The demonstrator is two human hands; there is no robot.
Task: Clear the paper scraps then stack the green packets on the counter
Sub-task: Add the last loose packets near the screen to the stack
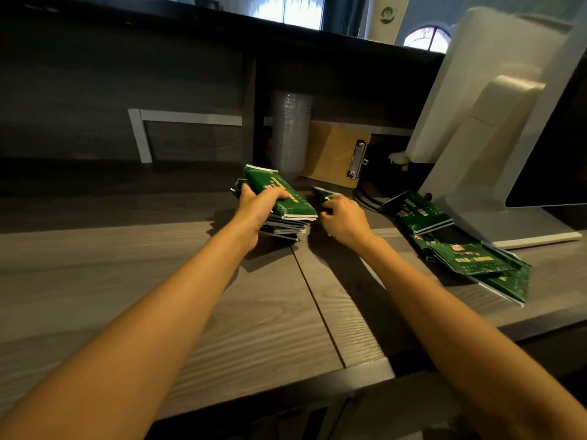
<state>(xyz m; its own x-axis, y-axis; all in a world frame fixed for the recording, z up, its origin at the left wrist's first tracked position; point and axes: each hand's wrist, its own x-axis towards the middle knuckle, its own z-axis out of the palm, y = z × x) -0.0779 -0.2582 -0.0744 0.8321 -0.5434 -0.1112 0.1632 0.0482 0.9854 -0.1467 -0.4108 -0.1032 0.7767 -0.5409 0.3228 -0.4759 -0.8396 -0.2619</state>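
A: Which step?

B: Stacking, I'd say. No paper scraps in my view, so I judge the clearing done. My left grip point(258, 207) is closed on the top packet point(286, 198), thumb over it and fingers round the far edge. It holds that packet on the stack point(284, 228), mid-table point(127, 281).

A: Right side?

B: My right grip point(344, 217) is curled on a single packet point(323, 193) just beside the stack. It looks pinched at the near end, but the fingertips are partly hidden.

A: What's left?

B: Loose packets point(460, 258) overlap at the right, by the foot of the white terminal point(495, 122), well apart from the stack. My guess at the next move: lift the single one onto the stack and square it. The left should steady, since the pile sits skewed. Then go for the right heap.

A: Any text?

B: The packets are green with red and pale print, too blurred to read. There's a round green logo on a white banner point(388, 15) up top, no legible words. The clipboard point(330, 154) is bare and the plastic cups point(290, 131) are unmarked.
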